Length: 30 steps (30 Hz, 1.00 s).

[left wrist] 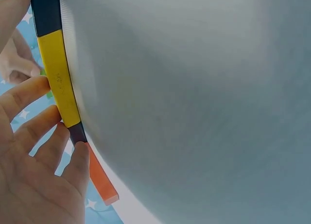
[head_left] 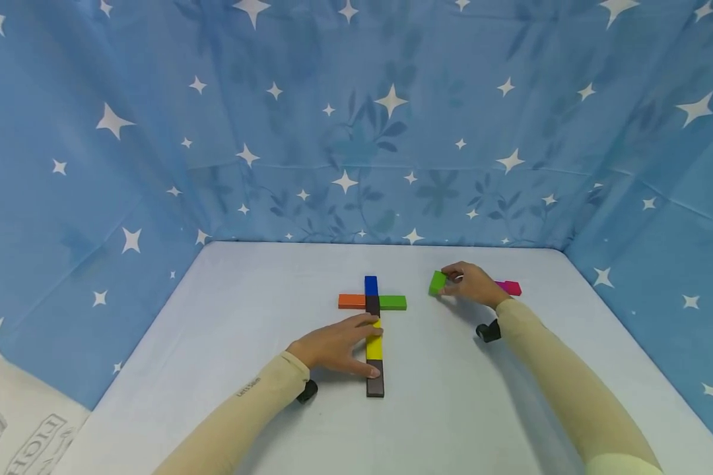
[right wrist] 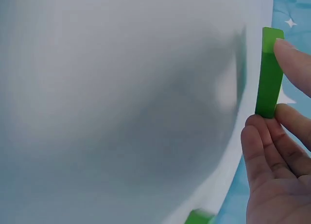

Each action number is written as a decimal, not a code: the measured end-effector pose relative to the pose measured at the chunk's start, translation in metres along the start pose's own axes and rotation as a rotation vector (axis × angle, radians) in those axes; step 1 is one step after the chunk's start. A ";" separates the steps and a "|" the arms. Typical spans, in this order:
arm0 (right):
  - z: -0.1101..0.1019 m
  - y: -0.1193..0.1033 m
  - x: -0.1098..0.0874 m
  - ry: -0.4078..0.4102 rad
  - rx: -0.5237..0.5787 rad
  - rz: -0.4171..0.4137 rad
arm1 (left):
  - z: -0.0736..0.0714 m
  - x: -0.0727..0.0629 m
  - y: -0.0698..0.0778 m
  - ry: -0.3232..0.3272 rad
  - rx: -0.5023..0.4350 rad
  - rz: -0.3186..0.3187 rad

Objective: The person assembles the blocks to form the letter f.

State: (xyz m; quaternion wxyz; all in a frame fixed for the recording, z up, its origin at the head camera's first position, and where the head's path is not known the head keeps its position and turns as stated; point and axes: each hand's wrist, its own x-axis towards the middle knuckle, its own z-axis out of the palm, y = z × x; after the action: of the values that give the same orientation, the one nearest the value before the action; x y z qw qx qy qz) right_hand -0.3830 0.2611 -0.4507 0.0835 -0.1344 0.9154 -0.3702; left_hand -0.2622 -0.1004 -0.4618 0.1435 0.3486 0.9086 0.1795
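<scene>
My right hand pinches a green block by its ends between thumb and fingers; in the right wrist view that green block tilts slightly and casts a shadow. With fingers spread, my left hand rests along a cross of flat blocks. In the left wrist view its fingertips touch the side of the yellow block and a dark block. The cross has a blue block at its far end, an orange block left, another green block right, and a dark block at the near end.
Behind my right hand lie a magenta block and a pink-red block, partly hidden. The white table is bordered by blue star-patterned curtains at the back and sides. Black wrist cameras hang under both wrists.
</scene>
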 end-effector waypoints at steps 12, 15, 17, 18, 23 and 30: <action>0.015 -0.027 0.045 -0.012 -0.021 -0.071 | -0.001 0.001 0.000 -0.012 0.024 -0.012; 0.018 -0.036 0.056 -0.014 -0.014 -0.062 | -0.003 0.001 0.001 -0.014 0.023 -0.010; 0.021 -0.042 0.063 -0.021 -0.017 -0.058 | -0.003 0.001 0.002 -0.014 0.024 -0.008; 0.022 -0.044 0.067 -0.024 -0.017 -0.056 | -0.002 0.001 0.002 -0.015 0.024 -0.008; 0.030 -0.054 0.083 -0.034 -0.025 -0.073 | -0.001 0.002 0.001 -0.021 0.033 -0.019; 0.052 -0.062 0.104 -0.059 -0.029 -0.058 | 0.000 0.003 -0.003 -0.019 0.044 -0.019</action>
State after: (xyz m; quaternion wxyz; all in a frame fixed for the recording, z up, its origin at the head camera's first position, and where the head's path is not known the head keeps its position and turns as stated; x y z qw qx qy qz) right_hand -0.4573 0.1523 -0.4493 0.0978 -0.1730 0.9136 -0.3548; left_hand -0.2666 -0.1004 -0.4633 0.1462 0.3449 0.9142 0.1546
